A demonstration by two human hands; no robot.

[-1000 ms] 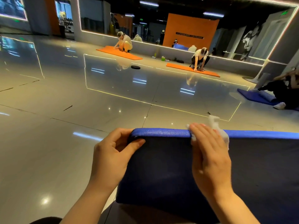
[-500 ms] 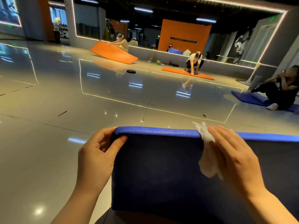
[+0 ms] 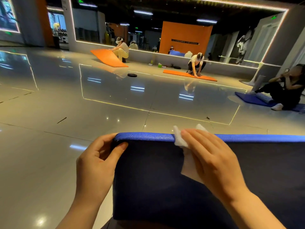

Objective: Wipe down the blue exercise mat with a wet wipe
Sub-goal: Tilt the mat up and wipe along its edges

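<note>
The blue exercise mat (image 3: 148,179) stands tilted up on its edge in front of me, its dark face toward me and its bright blue top edge running across the view. My left hand (image 3: 95,164) grips the mat's upper left corner, thumb on the near face and fingers behind. My right hand (image 3: 209,157) presses a white wet wipe (image 3: 179,138) against the top edge and near face, fingers laid fairly straight over it. Part of the wipe hangs below my palm.
A glossy tiled floor (image 3: 115,100) stretches ahead. Two people crouch at orange mats (image 3: 109,58) (image 3: 188,75) by the mirrored wall. A seated person (image 3: 283,90) occupies another blue mat (image 3: 250,99) at right. A black disc (image 3: 132,75) lies on the floor.
My right hand with the wipe slid right along the top edge, then came back left. The left hand kept its grip on the corner.
</note>
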